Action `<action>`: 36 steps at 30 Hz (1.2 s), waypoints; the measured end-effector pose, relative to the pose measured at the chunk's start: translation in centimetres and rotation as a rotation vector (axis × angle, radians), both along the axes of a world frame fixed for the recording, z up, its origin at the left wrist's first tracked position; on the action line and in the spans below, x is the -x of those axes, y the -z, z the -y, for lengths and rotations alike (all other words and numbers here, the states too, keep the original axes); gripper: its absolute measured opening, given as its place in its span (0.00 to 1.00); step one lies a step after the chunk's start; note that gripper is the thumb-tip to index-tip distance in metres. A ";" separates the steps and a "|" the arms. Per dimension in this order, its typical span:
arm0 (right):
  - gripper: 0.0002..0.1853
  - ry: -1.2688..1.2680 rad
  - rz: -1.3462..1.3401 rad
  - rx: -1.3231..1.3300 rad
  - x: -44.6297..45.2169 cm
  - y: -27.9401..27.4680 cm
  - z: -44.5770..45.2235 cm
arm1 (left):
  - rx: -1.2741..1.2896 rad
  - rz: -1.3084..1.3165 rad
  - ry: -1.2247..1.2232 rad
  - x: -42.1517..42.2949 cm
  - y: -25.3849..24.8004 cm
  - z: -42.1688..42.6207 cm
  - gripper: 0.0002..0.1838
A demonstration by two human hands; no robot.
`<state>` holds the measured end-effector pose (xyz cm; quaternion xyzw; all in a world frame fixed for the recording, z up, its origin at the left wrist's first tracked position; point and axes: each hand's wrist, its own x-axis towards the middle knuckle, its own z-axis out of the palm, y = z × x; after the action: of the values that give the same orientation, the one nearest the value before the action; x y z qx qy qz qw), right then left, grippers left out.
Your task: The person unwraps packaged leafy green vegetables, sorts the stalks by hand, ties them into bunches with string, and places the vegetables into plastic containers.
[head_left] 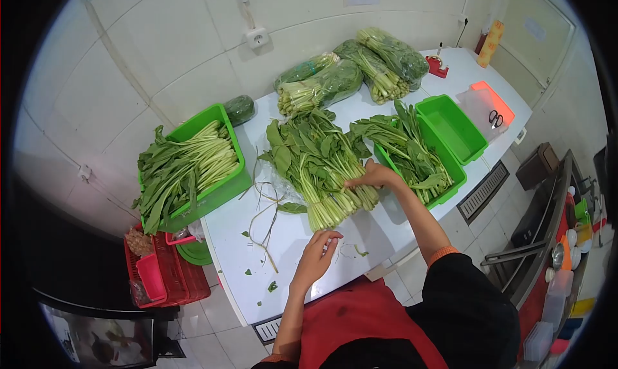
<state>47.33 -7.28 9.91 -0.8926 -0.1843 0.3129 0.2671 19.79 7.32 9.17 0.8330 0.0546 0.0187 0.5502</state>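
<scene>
A large pile of long-stemmed leafy greens (315, 156) lies on the white table, its pale cut ends toward me. My right hand (374, 176) is at the right side of this pile, its fingers closed around some stems and partly hidden by them. Just below the cut ends is my left hand (318, 253), fingers stretched out and slightly curved, with nothing held in it. Beside the pile on the left is a clear plastic bag (277, 185), partly under the leaves. Loose stalks (261, 240) and leaf scraps (273, 286) lie on the tabletop.
Left stands a green crate (225, 192) full of greens; right, a green tray (456, 182) with greens and another green tray (454, 127). Bagged greens (322, 89) line the wall. Scissors (495, 118) and a red tape dispenser (438, 67) are at the far right.
</scene>
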 end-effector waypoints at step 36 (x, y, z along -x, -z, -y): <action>0.26 -0.461 0.709 -0.524 18.5 -5.6 -7.1 | 1.613 0.497 -0.570 -2.0 -0.6 -5.7 0.26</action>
<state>28.87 -0.21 15.50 -0.7830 -0.5288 -0.0160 0.3272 21.81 12.98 9.81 0.1188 0.1355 0.2908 0.9397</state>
